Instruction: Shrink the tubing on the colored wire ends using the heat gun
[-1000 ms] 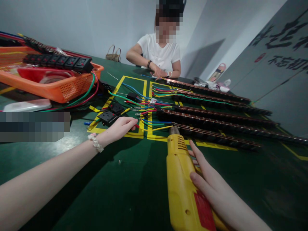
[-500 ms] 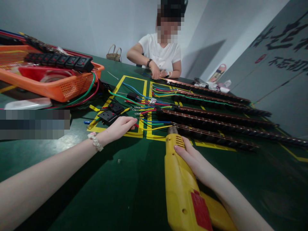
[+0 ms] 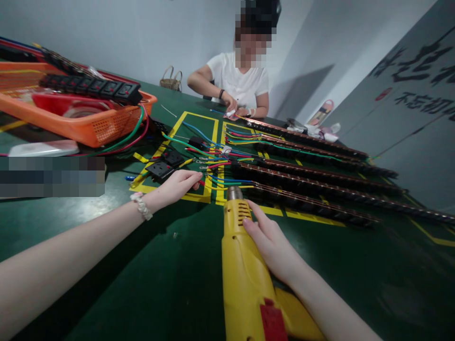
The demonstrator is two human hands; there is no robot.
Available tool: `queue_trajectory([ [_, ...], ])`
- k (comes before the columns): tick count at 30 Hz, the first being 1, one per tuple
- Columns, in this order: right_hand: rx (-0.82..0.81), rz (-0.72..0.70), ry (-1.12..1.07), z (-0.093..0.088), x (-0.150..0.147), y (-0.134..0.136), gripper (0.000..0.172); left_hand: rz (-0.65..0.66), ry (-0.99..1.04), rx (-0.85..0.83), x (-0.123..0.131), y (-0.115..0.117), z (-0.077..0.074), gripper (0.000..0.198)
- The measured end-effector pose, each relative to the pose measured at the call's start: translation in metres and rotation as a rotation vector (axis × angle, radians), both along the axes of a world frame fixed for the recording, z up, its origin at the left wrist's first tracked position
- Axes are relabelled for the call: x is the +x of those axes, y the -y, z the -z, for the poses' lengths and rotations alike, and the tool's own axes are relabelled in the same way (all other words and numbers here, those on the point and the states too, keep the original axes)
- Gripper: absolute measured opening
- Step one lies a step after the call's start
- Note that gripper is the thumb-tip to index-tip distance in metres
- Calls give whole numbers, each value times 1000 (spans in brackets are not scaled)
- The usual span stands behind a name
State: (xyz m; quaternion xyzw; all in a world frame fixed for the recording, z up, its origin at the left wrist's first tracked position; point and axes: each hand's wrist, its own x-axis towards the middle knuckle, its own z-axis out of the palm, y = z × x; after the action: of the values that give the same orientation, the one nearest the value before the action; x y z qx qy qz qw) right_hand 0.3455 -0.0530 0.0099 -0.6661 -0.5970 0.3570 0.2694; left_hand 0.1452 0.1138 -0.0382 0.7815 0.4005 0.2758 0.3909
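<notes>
My right hand (image 3: 270, 244) lies closed over the side of a yellow heat gun (image 3: 245, 274), whose metal nozzle (image 3: 234, 193) points at the wire ends. My left hand (image 3: 176, 185) reaches forward and pinches a red wire end (image 3: 202, 183) beside a black socket module (image 3: 159, 169). Loose coloured wires (image 3: 216, 161) with ring terminals run from the ends of several long black socket strips (image 3: 320, 189) that lie side by side on the green table (image 3: 159, 265).
An orange basket (image 3: 88, 128) at the left holds a black switch strip (image 3: 88, 87) and a red tray. Across the table a person in a white shirt (image 3: 241, 80) handles wires. A small woven bag (image 3: 169, 81) stands at the far edge. Yellow tape lines (image 3: 199, 196) mark the table.
My right hand slid forward along the heat gun and closed on it. The gun swung left, its nozzle now nearer my left hand. The left hand kept its pinch.
</notes>
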Motion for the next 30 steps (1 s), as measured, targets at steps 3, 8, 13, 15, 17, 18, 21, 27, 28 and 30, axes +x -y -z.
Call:
queue_trajectory([
  [3, -2, -83, -14, -1, -15, -5, 51, 30, 16, 7, 0, 1, -2, 50],
  [8, -20, -153, 54, 1, -34, -12, 57, 39, 1, 32, 0, 2, -4, 50],
  [13, -5, -200, 74, 2, -39, -17, 59, 42, 19, 30, 1, 5, -7, 48],
  [15, -9, -206, 74, 1, -40, -17, 61, 40, 13, 30, 1, 5, -8, 48],
  [17, -13, -228, 63, 0, -39, -17, 61, 41, 6, 33, 1, 5, -8, 48],
  [18, -15, -239, 59, -1, -38, -17, 61, 40, 4, 34, 1, 5, -9, 48],
  [21, -34, -266, 72, -2, -34, -15, 62, 25, -6, 31, -1, 7, -9, 48],
  [27, -87, -332, 117, -7, -18, -3, 63, 30, -27, -26, -6, 26, -7, 48],
  [28, -100, -343, 119, -8, -16, -1, 63, 34, -36, -26, -8, 30, -7, 47],
  [30, -116, -366, 118, -10, -12, 2, 63, 37, -51, -24, -10, 37, -8, 46],
])
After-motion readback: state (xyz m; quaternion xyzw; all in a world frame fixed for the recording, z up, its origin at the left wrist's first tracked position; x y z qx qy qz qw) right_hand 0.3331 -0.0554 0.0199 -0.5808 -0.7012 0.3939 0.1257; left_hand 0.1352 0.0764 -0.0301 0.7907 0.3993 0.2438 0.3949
